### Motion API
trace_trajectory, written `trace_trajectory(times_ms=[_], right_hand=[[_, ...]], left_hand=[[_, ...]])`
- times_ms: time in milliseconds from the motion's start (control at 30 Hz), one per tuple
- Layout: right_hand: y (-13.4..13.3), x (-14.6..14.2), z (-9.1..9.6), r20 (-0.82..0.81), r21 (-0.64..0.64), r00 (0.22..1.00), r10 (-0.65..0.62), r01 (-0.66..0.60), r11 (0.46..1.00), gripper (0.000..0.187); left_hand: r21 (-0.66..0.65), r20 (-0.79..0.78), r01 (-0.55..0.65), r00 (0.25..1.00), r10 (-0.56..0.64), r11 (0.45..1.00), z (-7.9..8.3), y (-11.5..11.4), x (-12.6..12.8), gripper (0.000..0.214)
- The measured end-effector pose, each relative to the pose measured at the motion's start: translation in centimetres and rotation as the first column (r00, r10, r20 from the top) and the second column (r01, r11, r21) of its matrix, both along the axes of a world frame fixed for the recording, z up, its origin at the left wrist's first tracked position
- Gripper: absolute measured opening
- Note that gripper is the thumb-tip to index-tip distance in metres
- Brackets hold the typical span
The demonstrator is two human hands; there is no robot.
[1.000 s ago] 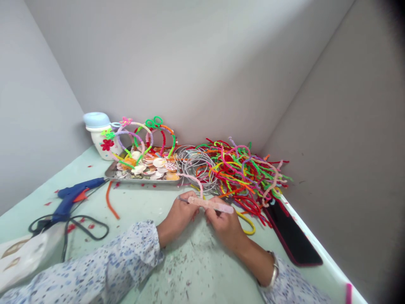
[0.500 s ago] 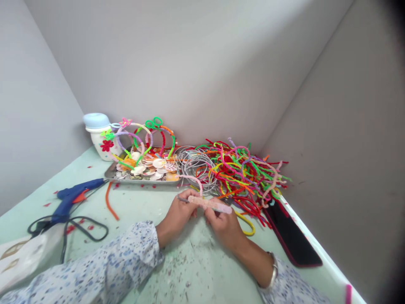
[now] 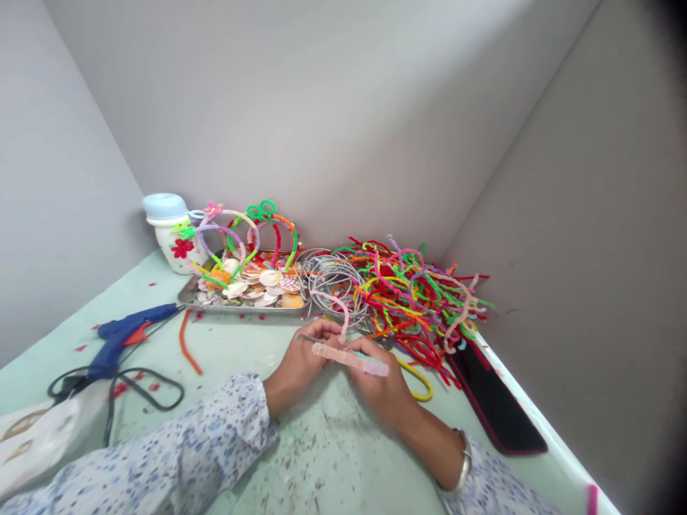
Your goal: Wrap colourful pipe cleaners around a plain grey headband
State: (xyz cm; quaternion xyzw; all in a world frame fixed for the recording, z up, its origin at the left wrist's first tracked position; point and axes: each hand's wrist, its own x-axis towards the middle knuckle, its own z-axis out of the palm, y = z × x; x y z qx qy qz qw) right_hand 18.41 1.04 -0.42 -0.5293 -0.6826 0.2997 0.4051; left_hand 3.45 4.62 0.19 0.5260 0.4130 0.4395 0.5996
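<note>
My left hand (image 3: 307, 363) pinches a thin grey band wrapped in fuzzy pipe cleaner (image 3: 338, 355), peach in the middle and lilac toward the right end. A bare grey end pokes out past the left fingers, and a bit of mint green shows behind the lilac. Fingers of my right hand (image 3: 380, 379) are closed round the same band on its right side. From between the fingertips a loose pink pipe cleaner (image 3: 345, 312) curls up and leftward. The band's full shape is hidden by the hands.
A metal tray (image 3: 250, 310) of seashells bears several colourful headbands (image 3: 294, 239), beside a white jar (image 3: 185, 250). Coiled grey wire (image 3: 335, 275) adjoins a pipe-cleaner heap (image 3: 413, 286). Yellow-handled scissors (image 3: 426, 390), a black phone-like slab (image 3: 502, 400) and a blue glue gun (image 3: 126, 336) lie around.
The wrapped band has dipped slightly and turned, showing mint green behind it. The pink tail has shifted a little right, and the right fingers have moved up along the band.
</note>
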Motion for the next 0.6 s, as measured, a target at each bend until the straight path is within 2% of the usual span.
trace_trajectory(times_ms=[67, 167, 367, 500, 600], right_hand=[[0.0, 0.0, -0.1, 0.001, 0.0, 1.0, 0.004, -0.004, 1.0, 0.011], [0.0, 0.0, 0.0, -0.002, 0.026, 0.999, 0.032, -0.032, 0.999, 0.012], [-0.2, 0.2, 0.3, 0.028, 0.078, 0.994, 0.107, -0.108, 0.991, 0.011], [-0.3, 0.1, 0.5, 0.122, 0.116, 0.98, 0.157, -0.171, 0.978, 0.013], [-0.4, 0.2, 1.0, 0.278, 0.111, 0.945, 0.169, -0.207, 0.972, 0.016]], left_hand=[[-0.014, -0.008, 0.001, 1.0, -0.001, 1.0, 0.1, 0.0, 0.0, 0.021], [-0.034, 0.072, 0.009, 0.997, -0.007, 0.999, 0.0, 0.1, -0.1, 0.018], [-0.042, 0.195, 0.03, 0.981, -0.022, 0.999, -0.1, 0.6, -0.4, 0.036], [-0.092, 0.212, 0.069, 0.976, -0.048, 0.993, -0.2, 0.9, -0.5, 0.037], [-0.14, 0.261, 0.063, 0.965, -0.025, 0.988, -0.2, 1.0, -0.6, 0.033]])
